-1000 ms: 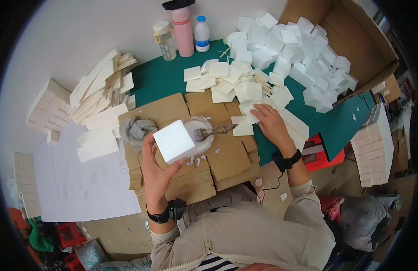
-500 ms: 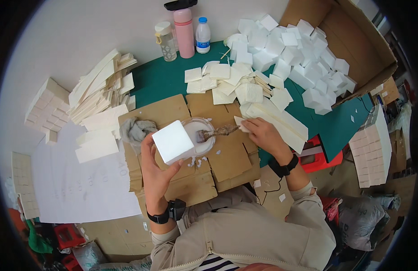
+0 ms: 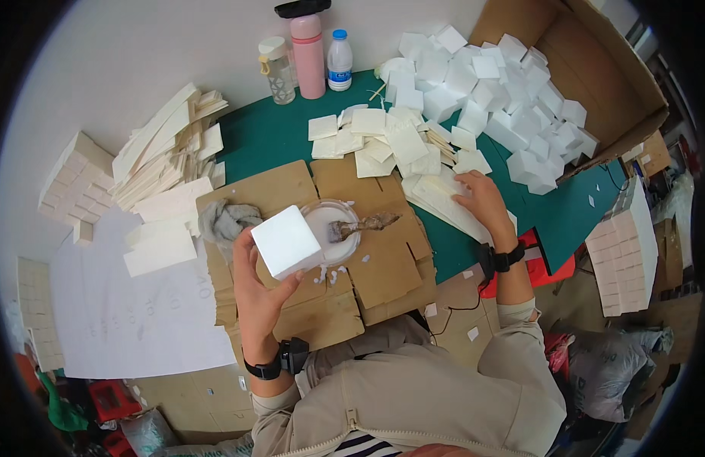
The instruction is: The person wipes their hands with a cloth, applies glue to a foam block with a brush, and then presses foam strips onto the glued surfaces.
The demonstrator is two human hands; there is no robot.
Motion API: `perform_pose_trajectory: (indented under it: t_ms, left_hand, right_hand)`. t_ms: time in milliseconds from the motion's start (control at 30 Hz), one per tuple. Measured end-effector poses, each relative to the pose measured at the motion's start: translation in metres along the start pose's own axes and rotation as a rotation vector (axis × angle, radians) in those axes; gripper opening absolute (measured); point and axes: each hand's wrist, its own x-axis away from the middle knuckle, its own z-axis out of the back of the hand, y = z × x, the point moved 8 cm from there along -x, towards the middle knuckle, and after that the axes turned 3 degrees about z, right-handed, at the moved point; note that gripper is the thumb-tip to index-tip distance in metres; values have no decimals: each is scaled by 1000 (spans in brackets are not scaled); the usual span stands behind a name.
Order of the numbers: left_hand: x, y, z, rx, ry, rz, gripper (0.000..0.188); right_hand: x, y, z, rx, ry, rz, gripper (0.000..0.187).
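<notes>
My left hand [image 3: 257,293] is closed round the sides of a white foam block [image 3: 286,241], holding it above the cardboard at the left edge of a round tub of white paste [image 3: 354,247]. A brush [image 3: 368,224] with a crusted brown handle lies across the tub, its bristles in the paste. To the right, my right hand [image 3: 486,204] is at the long cream strips [image 3: 442,199], its fingers apart and nothing visible between them. Just beyond, several square cream pieces [image 3: 369,122] lie in a loose pile.
Flattened cardboard [image 3: 398,266] covers the near worktop, with a grey rag [image 3: 229,221] on its left. Many white foam blocks [image 3: 474,76] spill from a large carton [image 3: 608,68] at far right. Bottles [image 3: 308,61] stand by the wall. Long cream sheets [image 3: 158,152] are stacked at left.
My right hand has moved right and away from the tub, to the cream strips. The small cream piece it held no longer shows in it. The left hand still holds the block.
</notes>
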Motion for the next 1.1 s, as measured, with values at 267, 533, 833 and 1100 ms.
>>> perform_pose_trajectory:
  t_ms: [267,533,833,1100]
  left_hand:
    - [-1,0,-3,26,9,8,81]
    - [-2,-1,-3,15,1,6,82]
    - [-3,0,-3,4,-2,2,81]
    - [-4,2,-6,-3,-7,-2,80]
  right_hand:
    - [2,44,-4,-250,-108,-70,43]
    - [3,39,-4,-181,-81,5,57]
    - [35,-12,10,-191,-140,105,56]
    - [40,-2,12,-268,-20,-23,49]
